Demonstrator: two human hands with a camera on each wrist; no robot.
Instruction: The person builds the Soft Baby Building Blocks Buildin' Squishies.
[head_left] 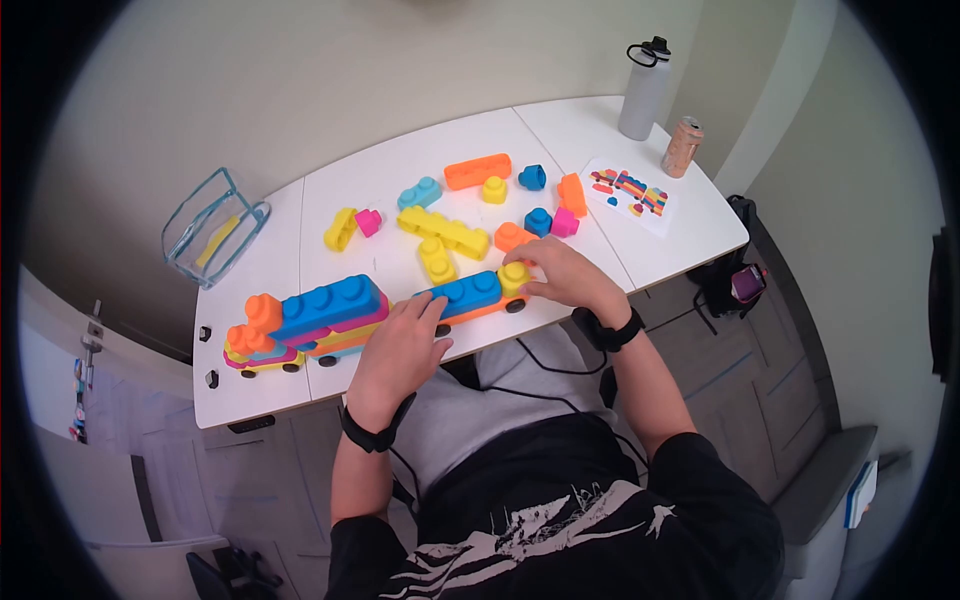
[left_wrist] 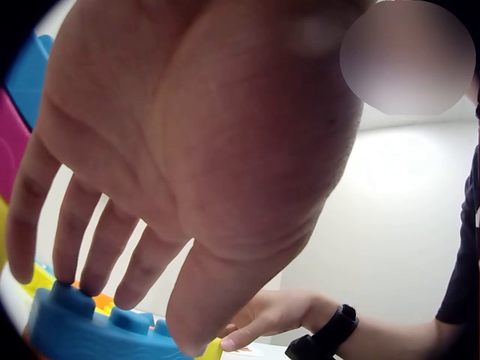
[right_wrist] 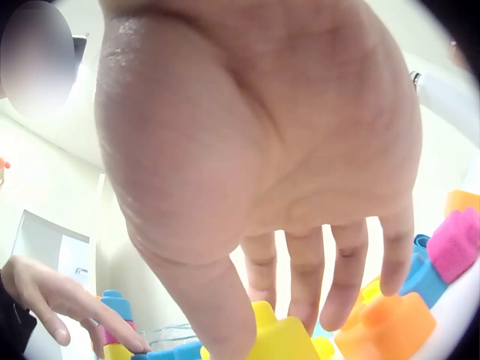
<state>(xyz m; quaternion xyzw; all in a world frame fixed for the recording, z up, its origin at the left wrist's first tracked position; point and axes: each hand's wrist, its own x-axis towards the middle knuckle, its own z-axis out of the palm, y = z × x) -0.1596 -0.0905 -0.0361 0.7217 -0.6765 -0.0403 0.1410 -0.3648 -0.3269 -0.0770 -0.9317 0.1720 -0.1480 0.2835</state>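
Along the front of the table stands a train of toy building blocks on black wheels. My right hand [head_left: 565, 272] pinches a yellow block [head_left: 513, 277] at the train's right end, its thumb on the near side and fingers beyond, as the right wrist view shows. Beside that block, a long blue block [head_left: 470, 292] sits on an orange wheeled base [head_left: 485, 318]. My left hand [head_left: 393, 358] rests its fingertips on the blue block's left end with the fingers straight and spread. Left of it rises a taller wagon topped by another blue block [head_left: 330, 308], behind an orange-fronted engine [head_left: 262, 314].
Loose blocks lie beyond the train: a long yellow piece [head_left: 443, 232], an orange piece [head_left: 478, 171], a magenta block [head_left: 564, 222] and several others. A picture sheet [head_left: 630, 195], a can [head_left: 683, 147] and a bottle [head_left: 645, 95] are at right; a clear bag [head_left: 215, 230] stands left.
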